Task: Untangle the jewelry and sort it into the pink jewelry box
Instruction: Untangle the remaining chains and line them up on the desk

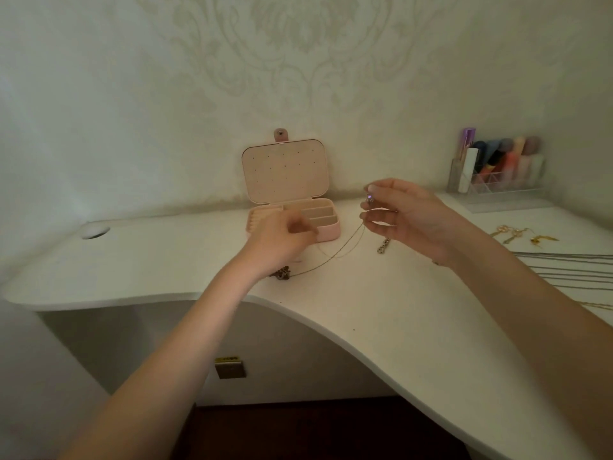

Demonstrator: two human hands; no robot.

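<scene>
On the white desk [381, 313], by its back edge, our right hand [403, 215] pinches a thin chain [341, 250]; our left hand [282, 240], curled before the open pink jewelry box [285, 180], grips its other end.

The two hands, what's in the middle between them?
In the head view, a thin gold chain stretches between the left hand and the right hand, above bare white desk.

bedroom vanity (damask wallpaper [298, 61], cosmetics [497, 164])

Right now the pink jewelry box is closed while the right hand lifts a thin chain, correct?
Not quite. The head view shows the pink jewelry box open, its lid upright against the wall. The right hand does lift the thin chain.
</scene>
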